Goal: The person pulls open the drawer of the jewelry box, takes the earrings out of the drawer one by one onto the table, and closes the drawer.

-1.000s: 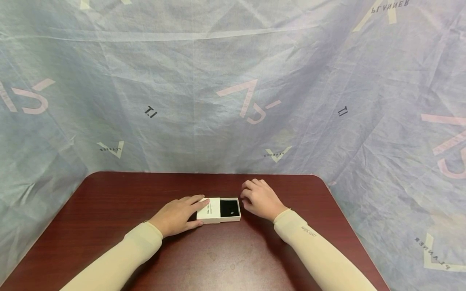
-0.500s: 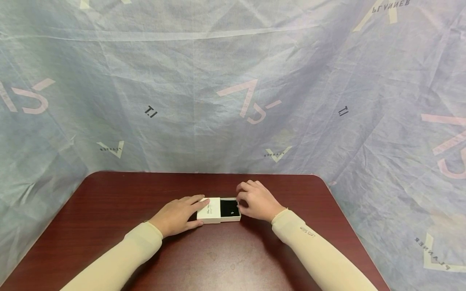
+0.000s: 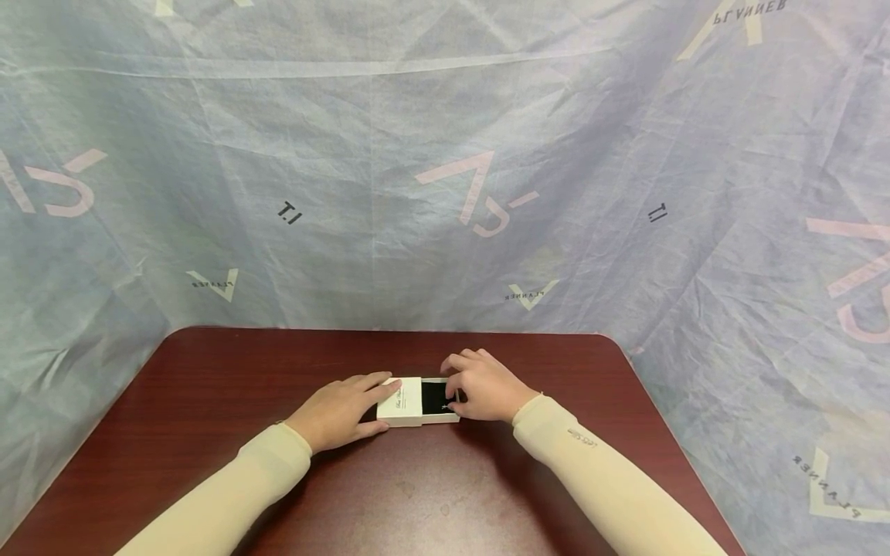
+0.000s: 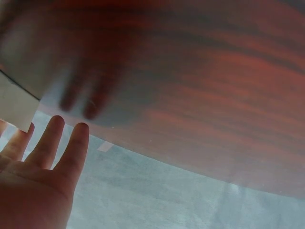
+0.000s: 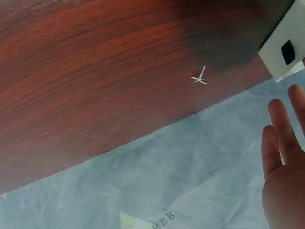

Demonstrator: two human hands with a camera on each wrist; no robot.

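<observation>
A white box with dark lettering lies on the table; its sleeve [image 3: 409,411] is on the left and its tray [image 3: 439,419] sticks out to the right. Black lining [image 3: 433,396] with a small pale mark shows in the tray. My left hand [image 3: 332,415] holds the sleeve, thumb along the near side and fingers on top and at the far side. My right hand [image 3: 490,388] is over the tray's right end, thumb and index finger bent down at the lining; whether they touch it is unclear. In the right wrist view, the box [image 5: 278,59] has a dark hole in its end.
The reddish-brown table [image 3: 417,486] has rounded far corners. Grey-blue cloth [image 3: 375,255] with printed letters hangs behind it and at both sides. A small pale three-armed mark [image 5: 199,79] shows on the table surface in the right wrist view.
My right hand has moved left from beside the tray to over its right end, with thumb and index finger lower at the lining. My left hand and the box have stayed put.
</observation>
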